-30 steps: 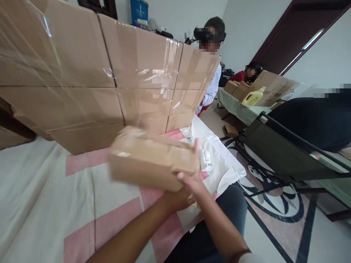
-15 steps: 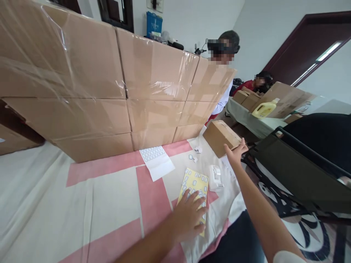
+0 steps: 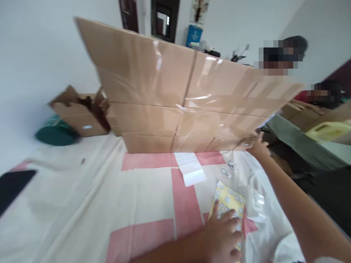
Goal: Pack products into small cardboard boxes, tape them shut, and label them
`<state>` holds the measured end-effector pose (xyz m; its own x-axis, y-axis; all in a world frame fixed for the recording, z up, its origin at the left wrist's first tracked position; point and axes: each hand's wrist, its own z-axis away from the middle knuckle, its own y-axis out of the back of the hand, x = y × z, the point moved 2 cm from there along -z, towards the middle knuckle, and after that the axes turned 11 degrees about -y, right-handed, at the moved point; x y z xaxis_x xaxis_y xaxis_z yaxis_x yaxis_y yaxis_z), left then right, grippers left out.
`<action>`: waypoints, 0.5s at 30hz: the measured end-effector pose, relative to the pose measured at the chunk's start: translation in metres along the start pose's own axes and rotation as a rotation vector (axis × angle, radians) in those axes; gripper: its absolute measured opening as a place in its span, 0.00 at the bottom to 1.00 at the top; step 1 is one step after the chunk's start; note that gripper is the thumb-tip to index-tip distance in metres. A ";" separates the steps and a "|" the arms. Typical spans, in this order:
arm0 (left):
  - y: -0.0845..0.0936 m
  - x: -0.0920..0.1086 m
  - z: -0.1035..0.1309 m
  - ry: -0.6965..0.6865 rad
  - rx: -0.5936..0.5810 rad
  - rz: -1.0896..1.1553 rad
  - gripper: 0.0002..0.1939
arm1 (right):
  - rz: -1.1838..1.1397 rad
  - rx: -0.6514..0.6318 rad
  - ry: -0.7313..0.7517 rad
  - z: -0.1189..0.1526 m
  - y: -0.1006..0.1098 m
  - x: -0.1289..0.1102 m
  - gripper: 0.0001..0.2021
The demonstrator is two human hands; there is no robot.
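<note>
My left hand (image 3: 223, 232) lies palm down with fingers spread on a yellow sheet (image 3: 231, 193) covered with small outlined stickers. My right hand (image 3: 259, 146) reaches to the far right end of the tall cardboard partition (image 3: 148, 80); its slightly blurred fingers look apart, with no held thing visible. A brown cardboard box (image 3: 282, 164), partly hidden by my right forearm, sits low beyond the table edge. Next to the yellow sheet is a white plastic pack (image 3: 256, 204). A white sticker sheet (image 3: 192, 171) rests at the partition's foot, with paper scraps (image 3: 227, 173) to its right.
A pink and white cloth (image 3: 150, 193) covers the table. An opened carton (image 3: 82, 117) and a dark green round object (image 3: 56, 131) stand at the left, with a black flat object (image 3: 16, 186) nearer. Two people are beyond the partition, near a yellow jug (image 3: 329, 129).
The view has swung left. My right hand no longer holds the small cardboard box, which now appears lower, past the table edge. My left hand stays on the yellow sheet.
</note>
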<state>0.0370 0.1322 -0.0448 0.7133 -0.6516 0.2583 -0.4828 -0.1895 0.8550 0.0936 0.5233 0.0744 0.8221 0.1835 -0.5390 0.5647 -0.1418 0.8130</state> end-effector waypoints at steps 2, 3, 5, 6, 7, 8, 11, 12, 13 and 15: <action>0.007 -0.002 -0.008 0.007 0.087 -0.138 0.22 | 0.057 0.061 -0.041 0.023 0.005 -0.023 0.58; 0.015 -0.005 -0.013 0.002 0.132 -0.196 0.21 | 0.090 0.082 -0.017 0.040 0.005 -0.038 0.54; 0.044 -0.015 -0.020 -0.045 0.253 -0.292 0.19 | 0.114 0.035 0.114 0.084 -0.001 -0.077 0.39; 0.068 -0.022 -0.018 -0.084 0.355 -0.351 0.17 | 0.106 -0.043 0.198 0.111 -0.009 -0.099 0.29; 0.098 -0.031 -0.010 -0.080 0.520 -0.419 0.15 | 0.097 -0.154 0.288 0.140 -0.018 -0.122 0.21; 0.132 -0.044 0.007 -0.018 0.755 -0.498 0.12 | 0.085 -0.299 0.398 0.171 -0.030 -0.145 0.16; 0.240 -0.096 0.101 0.351 1.193 -0.586 0.06 | 0.045 -0.499 0.579 0.259 -0.069 -0.213 0.13; 0.272 -0.116 0.145 0.526 1.303 -0.613 0.05 | 0.028 -0.562 0.629 0.287 -0.083 -0.235 0.13; 0.300 -0.136 0.191 0.681 1.365 -0.662 0.08 | -0.014 -0.654 0.681 0.312 -0.098 -0.258 0.11; 0.339 -0.175 0.283 1.102 1.356 -0.713 0.26 | -0.300 -0.949 0.711 0.357 -0.131 -0.304 0.20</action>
<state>-0.3959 -0.0261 0.0727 0.6311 0.3944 0.6679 0.3827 -0.9073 0.1741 -0.2043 0.1391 0.0529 0.2770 0.6198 -0.7343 0.2032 0.7091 0.6752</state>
